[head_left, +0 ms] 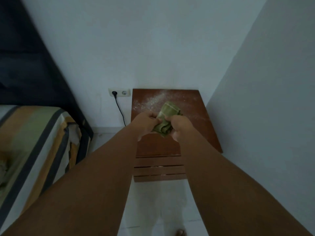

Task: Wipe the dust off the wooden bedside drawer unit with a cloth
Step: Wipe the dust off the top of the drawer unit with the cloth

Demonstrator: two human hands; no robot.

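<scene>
Hands come first: the left hand (pixel 148 120) and right hand (pixel 176 126) both clench the bunched green cloth (pixel 166 118) over the near middle of the drawer unit (pixel 201 133). Dust (pixel 153 100) lies farther off, up and to the left of the grip (nearer the left hand), so the wipe likely runs away from the body toward the wall.

Dim, soft, wide-angle edge distortion

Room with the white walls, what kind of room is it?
Most likely a bedroom: a bed with a striped cover stands beside a small wooden drawer unit in the corner, with a wall socket between them.
</scene>
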